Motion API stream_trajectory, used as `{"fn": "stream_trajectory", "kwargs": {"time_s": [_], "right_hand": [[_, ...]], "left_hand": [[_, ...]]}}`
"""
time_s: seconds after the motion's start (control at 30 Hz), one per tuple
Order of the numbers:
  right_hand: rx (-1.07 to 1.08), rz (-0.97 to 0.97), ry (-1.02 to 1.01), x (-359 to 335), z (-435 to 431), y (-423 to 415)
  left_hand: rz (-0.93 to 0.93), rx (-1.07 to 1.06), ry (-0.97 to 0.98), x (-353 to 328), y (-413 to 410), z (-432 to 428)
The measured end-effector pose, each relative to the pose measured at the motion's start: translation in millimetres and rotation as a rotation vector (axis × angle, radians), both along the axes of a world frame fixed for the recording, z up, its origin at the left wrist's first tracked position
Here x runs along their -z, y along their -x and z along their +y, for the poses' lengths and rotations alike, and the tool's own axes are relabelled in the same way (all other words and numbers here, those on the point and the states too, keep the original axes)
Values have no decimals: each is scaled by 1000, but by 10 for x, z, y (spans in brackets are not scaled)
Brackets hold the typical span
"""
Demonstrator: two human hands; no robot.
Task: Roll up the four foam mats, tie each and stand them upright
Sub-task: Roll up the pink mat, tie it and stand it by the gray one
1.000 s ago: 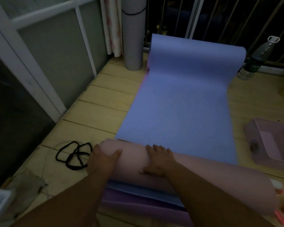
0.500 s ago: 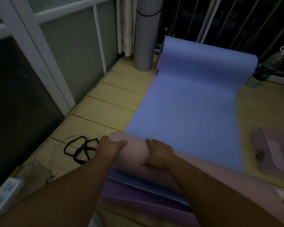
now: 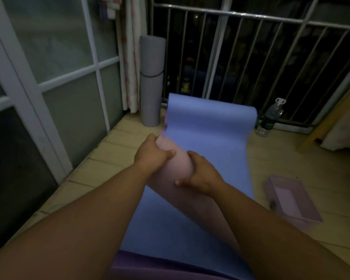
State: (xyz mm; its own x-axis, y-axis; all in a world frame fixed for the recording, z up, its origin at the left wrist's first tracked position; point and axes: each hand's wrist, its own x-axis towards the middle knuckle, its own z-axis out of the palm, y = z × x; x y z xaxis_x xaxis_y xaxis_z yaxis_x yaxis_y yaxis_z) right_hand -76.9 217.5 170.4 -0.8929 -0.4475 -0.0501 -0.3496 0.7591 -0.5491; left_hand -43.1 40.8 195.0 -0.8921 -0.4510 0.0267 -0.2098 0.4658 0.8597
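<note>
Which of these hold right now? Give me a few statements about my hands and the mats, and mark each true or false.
1. The left hand and the right hand both grip the pink roll. True.
2. The grey mat lies on its side. False: it stands upright in the corner, with a black band round it.
3. The blue mat is rolled up. False: it lies spread out.
4. A water bottle stands to the right of the blue mat. True.

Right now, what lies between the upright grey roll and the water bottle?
The head view shows the far end of the blue mat between the grey roll and the water bottle.
</note>
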Motion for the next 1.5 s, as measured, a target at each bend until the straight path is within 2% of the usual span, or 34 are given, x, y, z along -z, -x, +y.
{"fn": "stream_trajectory", "kwargs": {"time_s": [0.1,0.2,0.4,0.73,0.9,1.07,1.13,1.2,1.23,1.33,1.5], "right_hand": [[59,44,116,-347,166,-60],[142,63,334,-781,371,-71],[133,119,514,-1516,679,-146],[180,6,956,-1693,848,-107],[219,78,922,-1710,855,-39],[317,116,882,-1853,923,84],[381,110,854,-1892,942,112],[437,110,827,-1891,944,110],[460,110,825,-1884,937,103],[515,137,783,-1885,891,125],[591,230,715,-1867,806,131]], "left_hand": [[93,70,53,-452,-38,227],[201,211,141,-1021,-59,392],[323,362,472,-1916,-134,676],[371,482,805,-1860,19,956],[432,549,845,-1875,112,1005],[513,584,784,-1799,233,1110],[598,475,642,-1688,251,1126],[673,278,399,-1564,292,1087],[676,196,363,-1512,323,1066],[642,117,504,-1442,386,1106],[675,166,450,-1425,398,1153]]}}
